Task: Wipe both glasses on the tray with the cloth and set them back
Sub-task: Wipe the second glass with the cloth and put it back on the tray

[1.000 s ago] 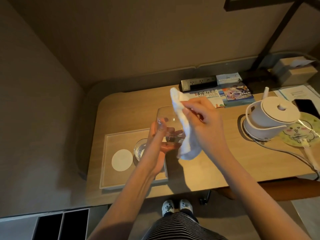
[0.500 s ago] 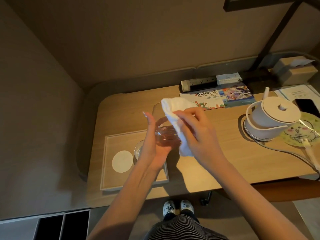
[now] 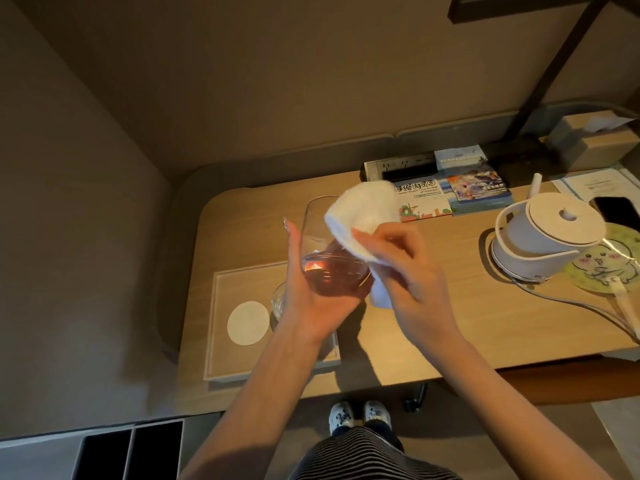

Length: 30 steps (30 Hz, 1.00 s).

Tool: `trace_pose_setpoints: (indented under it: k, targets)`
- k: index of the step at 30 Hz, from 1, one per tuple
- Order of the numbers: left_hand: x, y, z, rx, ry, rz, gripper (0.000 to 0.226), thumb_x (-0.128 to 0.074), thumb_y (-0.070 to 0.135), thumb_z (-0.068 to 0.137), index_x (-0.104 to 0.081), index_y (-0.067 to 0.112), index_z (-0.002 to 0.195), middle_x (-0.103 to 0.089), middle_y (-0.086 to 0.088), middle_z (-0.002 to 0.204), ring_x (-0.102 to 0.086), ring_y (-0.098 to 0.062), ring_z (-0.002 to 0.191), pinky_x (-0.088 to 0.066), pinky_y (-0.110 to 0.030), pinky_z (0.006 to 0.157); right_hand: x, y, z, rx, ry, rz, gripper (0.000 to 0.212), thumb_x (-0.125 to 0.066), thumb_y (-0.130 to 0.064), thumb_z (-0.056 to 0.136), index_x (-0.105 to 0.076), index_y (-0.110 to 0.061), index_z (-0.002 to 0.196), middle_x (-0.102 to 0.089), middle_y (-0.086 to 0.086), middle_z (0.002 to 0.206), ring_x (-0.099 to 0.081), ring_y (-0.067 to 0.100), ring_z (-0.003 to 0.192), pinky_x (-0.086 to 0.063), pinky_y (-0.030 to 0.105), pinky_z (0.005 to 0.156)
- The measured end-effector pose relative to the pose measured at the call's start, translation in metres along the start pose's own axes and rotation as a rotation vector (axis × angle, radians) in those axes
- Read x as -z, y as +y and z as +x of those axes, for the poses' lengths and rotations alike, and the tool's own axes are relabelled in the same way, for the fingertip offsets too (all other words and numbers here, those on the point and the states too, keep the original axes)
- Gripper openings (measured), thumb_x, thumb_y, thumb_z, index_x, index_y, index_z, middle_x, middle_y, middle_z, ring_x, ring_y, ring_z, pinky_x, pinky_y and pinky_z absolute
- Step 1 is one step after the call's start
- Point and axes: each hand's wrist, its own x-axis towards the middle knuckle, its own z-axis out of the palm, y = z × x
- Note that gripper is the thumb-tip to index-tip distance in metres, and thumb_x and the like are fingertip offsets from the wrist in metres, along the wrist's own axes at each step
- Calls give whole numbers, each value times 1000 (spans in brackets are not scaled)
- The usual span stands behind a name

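Altogether two glasses: left hand (image 3: 311, 308) grips first glass (image 3: 317, 230), right hand (image 3: 412, 268) pinches one cloth (image 3: 363, 209), second glass (image 3: 277, 300) on tray (image 3: 239, 285).

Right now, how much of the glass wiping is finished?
Done: the lifted glass is off the tray, where a round white coaster lies bare. In hand: the left hand holds it and the right hand presses the cloth against it. Left: setting it back, then the other glass, which stands on the tray partly hidden behind the left hand; whether it was wiped, I cannot tell.
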Motion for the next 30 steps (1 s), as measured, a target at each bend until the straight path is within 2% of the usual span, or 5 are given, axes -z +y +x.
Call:
trace_pose_setpoints:
  k: [11, 16, 22, 26, 30]
  targets:
    - [6, -11, 3, -129, 126, 150, 83, -59, 69, 77, -54, 14, 140, -62, -21, 133, -57, -36, 127, -46, -52, 104, 10, 10, 24, 108, -26, -260, 38, -54, 8, 83, -60, -3, 120, -55, 20, 109, -49, 21, 105, -45, 23, 81]
    - [10, 6, 1, -195, 71, 218, 68, -35, 64, 95, -65, 8, 119, -68, -16, 108, -68, -25, 99, -58, -37, 84, -7, -7, 1, 227, -218, -273, 32, -55, 4, 85, -62, -1, 116, -58, 17, 105, -54, 26, 98, -45, 25, 79]
    - [22, 19, -3, -193, -31, 195, 70, -57, 37, 92, -32, 11, 153, -54, -25, 137, -53, -38, 125, -38, -53, 110, -1, -4, 25, 44, 31, -213, 30, -52, -3, 90, -58, -1, 119, -51, 18, 105, -44, 8, 98, -38, 9, 82]
    - [25, 16, -2, -272, 18, 240, 74, -89, 39, 62, -63, 6, 123, -66, -17, 113, -64, -26, 103, -54, -35, 88, -12, -13, 7, 180, -155, -229, 30, -55, 2, 87, -60, -1, 117, -54, 19, 102, -51, 21, 94, -44, 22, 77]
    - [29, 14, -1, -275, 25, 261, 65, -87, 48, 64, -70, 9, 113, -67, -12, 108, -63, -21, 98, -51, -31, 88, -18, -16, 16, 174, -162, -244, 29, -53, -1, 88, -60, -5, 117, -53, 16, 101, -51, 20, 93, -47, 29, 73]
